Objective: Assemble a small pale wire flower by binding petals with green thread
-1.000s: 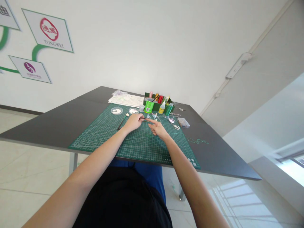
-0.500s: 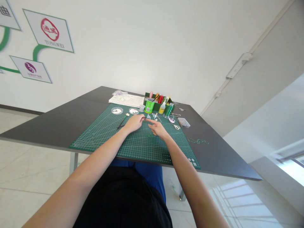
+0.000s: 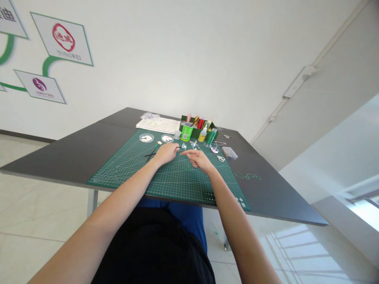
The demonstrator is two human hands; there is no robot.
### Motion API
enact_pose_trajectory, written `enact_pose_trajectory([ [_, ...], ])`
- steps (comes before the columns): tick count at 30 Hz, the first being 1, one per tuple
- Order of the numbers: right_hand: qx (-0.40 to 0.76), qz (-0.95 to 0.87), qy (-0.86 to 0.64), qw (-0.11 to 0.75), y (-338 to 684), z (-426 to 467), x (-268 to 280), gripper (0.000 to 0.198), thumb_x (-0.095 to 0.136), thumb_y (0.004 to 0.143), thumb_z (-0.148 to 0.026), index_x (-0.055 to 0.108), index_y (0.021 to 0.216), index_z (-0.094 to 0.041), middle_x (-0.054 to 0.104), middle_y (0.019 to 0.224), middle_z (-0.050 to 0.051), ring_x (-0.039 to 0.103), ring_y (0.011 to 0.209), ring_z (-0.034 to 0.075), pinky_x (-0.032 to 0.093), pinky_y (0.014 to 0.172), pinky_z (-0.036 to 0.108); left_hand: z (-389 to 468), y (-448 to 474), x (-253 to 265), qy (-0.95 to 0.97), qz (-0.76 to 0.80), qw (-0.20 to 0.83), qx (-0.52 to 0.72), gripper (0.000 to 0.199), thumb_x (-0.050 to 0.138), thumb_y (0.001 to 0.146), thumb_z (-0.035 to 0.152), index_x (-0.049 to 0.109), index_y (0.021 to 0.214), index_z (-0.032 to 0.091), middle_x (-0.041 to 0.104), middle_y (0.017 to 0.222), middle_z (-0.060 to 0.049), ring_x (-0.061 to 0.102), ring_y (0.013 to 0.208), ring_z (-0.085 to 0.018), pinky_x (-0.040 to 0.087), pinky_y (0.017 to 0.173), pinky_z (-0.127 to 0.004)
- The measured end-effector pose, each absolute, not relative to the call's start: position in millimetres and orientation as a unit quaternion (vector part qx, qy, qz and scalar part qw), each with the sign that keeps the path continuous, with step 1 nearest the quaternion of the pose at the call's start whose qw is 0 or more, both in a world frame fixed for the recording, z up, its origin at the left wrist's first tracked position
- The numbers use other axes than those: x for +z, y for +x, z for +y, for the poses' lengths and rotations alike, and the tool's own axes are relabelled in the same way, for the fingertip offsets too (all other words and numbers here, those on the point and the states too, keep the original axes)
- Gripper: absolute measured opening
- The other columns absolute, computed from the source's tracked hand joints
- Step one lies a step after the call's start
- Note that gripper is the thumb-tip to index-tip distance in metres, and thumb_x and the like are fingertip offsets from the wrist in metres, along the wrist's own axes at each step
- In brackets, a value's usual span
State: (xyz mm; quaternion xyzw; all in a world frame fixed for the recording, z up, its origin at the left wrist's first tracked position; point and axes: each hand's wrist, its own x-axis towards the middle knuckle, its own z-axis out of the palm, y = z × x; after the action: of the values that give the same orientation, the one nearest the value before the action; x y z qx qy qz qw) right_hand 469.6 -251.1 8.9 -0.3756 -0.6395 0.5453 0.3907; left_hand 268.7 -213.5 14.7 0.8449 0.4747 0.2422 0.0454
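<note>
As the head view shows, the right hand [image 3: 199, 158] has lowered its pointing finger below the tip of the dark tool [image 3: 150, 154], likely pausing work there; its grip cannot be told. The left hand [image 3: 167, 153] pinches the tool above the cutting mat [image 3: 133, 165].

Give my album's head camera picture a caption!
Left hand holds a thin dark tool beside right hand, over green mat.

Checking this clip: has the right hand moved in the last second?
Yes, slightly: on the right hand, the outstretched one of the fingers sits lower in view, farther below the green can.
</note>
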Motion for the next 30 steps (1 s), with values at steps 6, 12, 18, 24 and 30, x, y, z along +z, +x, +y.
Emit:
enact_pose_trajectory([
  [6,0.535,-0.637,-0.326,0.448,477,-254,19,0.042,0.073,0.079,-0.05,0.072,0.101,-0.014,0.02,0.051,-0.012,0.013,0.045,0.006,0.011,0.041,0.022,-214,272,11,0.875,0.425,0.058,0.222,0.027,0.048,0.095,0.023,0.075,0.096,0.02,0.075,0.095,-0.011,0.068,0.089,-0.026,0.045,0.077,-0.031],
  [12,0.512,-0.628,-0.324,0.488,485,-253,22,0.043,0.072,0.082,-0.048,0.072,0.11,-0.016,0.02,0.052,-0.011,0.014,0.045,0.007,0.012,0.042,0.023,-216,278,7,0.902,0.366,0.094,0.211,0.023,0.054,0.093,0.025,0.076,0.093,0.023,0.077,0.094,-0.008,0.069,0.088,-0.025,0.045,0.077,-0.029],
  [18,0.491,-0.618,-0.331,0.518,488,-247,19,0.046,0.072,0.081,-0.049,0.071,0.112,-0.015,0.019,0.053,-0.011,0.014,0.045,0.007,0.011,0.041,0.022,-222,282,9,0.921,0.325,0.103,0.187,0.023,0.054,0.095,0.025,0.076,0.097,0.023,0.078,0.101,-0.005,0.07,0.093,-0.023,0.046,0.078,-0.028],
  [24,0.479,-0.61,-0.35,0.525,493,-239,11,0.045,0.071,0.082,-0.046,0.07,0.113,-0.014,0.02,0.053,-0.012,0.014,0.044,0.006,0.011,0.04,0.021,-222,284,10,0.928,0.302,0.114,0.186,0.023,0.054,0.095,0.024,0.076,0.099,0.022,0.079,0.101,-0.003,0.071,0.093,-0.021,0.046,0.078,-0.027],
  [30,0.472,-0.612,-0.379,0.508,495,-233,3,0.042,0.068,0.084,-0.045,0.069,0.112,-0.014,0.021,0.051,-0.012,0.016,0.043,0.006,0.013,0.039,0.021,-223,284,11,0.928,0.264,0.154,0.213,0.022,0.055,0.095,0.022,0.077,0.097,0.02,0.079,0.098,-0.003,0.071,0.089,-0.02,0.045,0.076,-0.026],
])
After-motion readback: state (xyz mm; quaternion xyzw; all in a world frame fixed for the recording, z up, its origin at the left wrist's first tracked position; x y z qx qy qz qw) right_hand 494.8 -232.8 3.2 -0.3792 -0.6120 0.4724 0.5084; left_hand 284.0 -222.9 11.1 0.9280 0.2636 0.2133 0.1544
